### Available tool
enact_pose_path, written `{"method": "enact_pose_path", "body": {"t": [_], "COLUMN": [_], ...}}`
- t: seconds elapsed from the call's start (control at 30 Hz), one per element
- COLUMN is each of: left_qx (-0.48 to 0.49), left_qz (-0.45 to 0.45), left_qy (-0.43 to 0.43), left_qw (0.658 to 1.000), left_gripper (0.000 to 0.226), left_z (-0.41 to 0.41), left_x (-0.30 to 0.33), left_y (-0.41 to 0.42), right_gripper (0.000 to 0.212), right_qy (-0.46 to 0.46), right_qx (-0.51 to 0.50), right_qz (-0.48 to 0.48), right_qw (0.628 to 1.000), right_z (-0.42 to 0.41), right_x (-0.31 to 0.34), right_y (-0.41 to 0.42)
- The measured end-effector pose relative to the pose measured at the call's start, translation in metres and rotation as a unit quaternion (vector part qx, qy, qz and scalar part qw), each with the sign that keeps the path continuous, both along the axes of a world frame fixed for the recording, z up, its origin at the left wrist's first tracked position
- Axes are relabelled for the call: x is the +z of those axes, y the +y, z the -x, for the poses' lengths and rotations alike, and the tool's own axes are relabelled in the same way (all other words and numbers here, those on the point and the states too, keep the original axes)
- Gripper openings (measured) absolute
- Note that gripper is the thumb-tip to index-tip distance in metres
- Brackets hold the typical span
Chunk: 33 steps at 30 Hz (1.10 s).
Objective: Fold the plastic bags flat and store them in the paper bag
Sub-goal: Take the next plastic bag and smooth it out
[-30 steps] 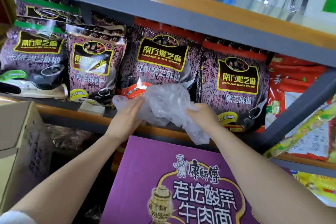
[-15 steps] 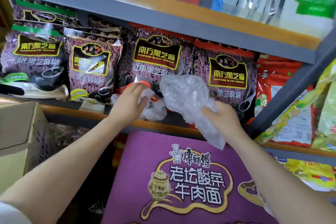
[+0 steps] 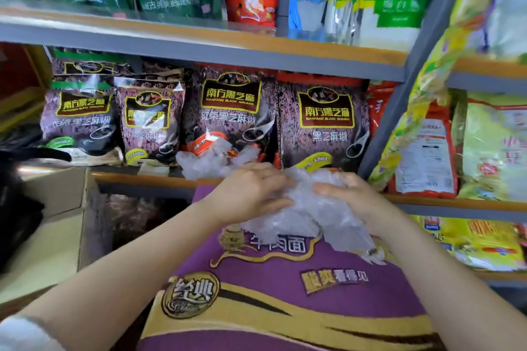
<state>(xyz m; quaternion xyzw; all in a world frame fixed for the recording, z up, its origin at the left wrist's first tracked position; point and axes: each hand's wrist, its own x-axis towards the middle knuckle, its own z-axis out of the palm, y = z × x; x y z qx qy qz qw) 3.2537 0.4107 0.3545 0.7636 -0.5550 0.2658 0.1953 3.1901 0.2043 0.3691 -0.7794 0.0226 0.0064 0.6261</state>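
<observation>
A crumpled clear plastic bag (image 3: 308, 208) lies on the far end of a purple noodle carton (image 3: 285, 293). My left hand (image 3: 251, 191) holds the bag's left side with curled fingers. My right hand (image 3: 345, 191) grips its right side from above. A second crumpled clear plastic bag (image 3: 211, 159) lies on the shelf edge behind my left hand, in front of the black sesame packs. No paper bag is in view.
Purple black sesame packs (image 3: 231, 111) fill the shelf behind the hands. A grey shelf upright (image 3: 399, 100) slants at the right, with yellow and red packs (image 3: 427, 157) beyond. A cardboard box (image 3: 57, 208) stands at the left. More packets sit on the upper shelf (image 3: 199, 45).
My left hand left the second bag on the shelf and came over to the bag in my right hand. Both hands brought that bag down onto the purple carton.
</observation>
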Motion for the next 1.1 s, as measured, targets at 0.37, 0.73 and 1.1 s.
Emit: {"method": "enact_pose_path", "body": {"t": [0.37, 0.73, 1.1], "left_qx": [0.038, 0.093, -0.004], "left_qz": [0.108, 0.193, 0.245], "left_qy": [0.206, 0.491, 0.680], "left_qw": [0.972, 0.844, 0.691], "left_gripper": [0.012, 0.045, 0.058], "left_z": [0.102, 0.203, 0.260], "left_x": [0.006, 0.027, 0.015], "left_y": [-0.020, -0.050, -0.056], "right_gripper": [0.014, 0.040, 0.049], "right_qy": [0.071, -0.125, -0.076], "right_qx": [-0.056, 0.030, 0.083], "right_qz": [-0.050, 0.341, 0.095], "right_qw": [0.995, 0.931, 0.989], "right_z": [0.075, 0.155, 0.203], "right_x": [-0.018, 0.011, -0.006], "right_y": [-0.060, -0.066, -0.053]}}
